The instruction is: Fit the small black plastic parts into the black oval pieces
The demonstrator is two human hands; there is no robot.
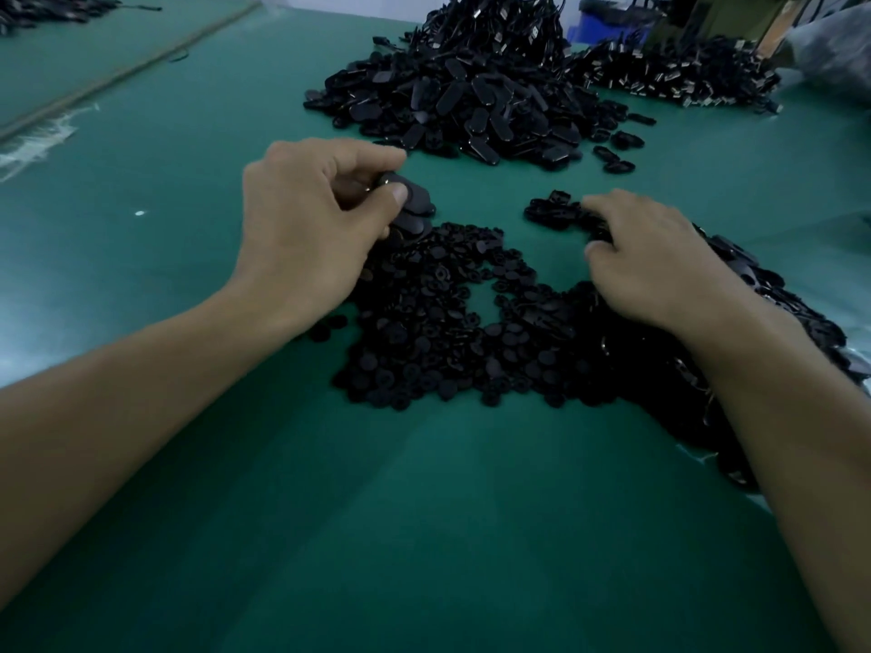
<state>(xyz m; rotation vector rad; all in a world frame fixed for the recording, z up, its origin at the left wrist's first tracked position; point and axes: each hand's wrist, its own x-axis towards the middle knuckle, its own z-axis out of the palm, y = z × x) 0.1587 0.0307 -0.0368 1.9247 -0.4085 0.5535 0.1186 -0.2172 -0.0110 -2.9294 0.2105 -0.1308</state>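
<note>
My left hand (pixel 311 223) holds a few black oval pieces (pixel 412 202) stacked between thumb and fingers, just above the far left edge of a spread of small round black plastic parts (pixel 438 332). My right hand (pixel 650 256) lies palm down over a pile of black oval pieces (pixel 763 294) on the right, its fingertips on a small cluster of black parts (pixel 556 212). Whether those fingers pinch anything is hidden.
A big heap of black oval pieces (pixel 471 106) lies further back on the green table (pixel 424 534). Behind it are heaps of black corded parts (pixel 674 75). A blue crate (pixel 608 21) stands at the far right. A wooden strip (pixel 132 70) runs along the left.
</note>
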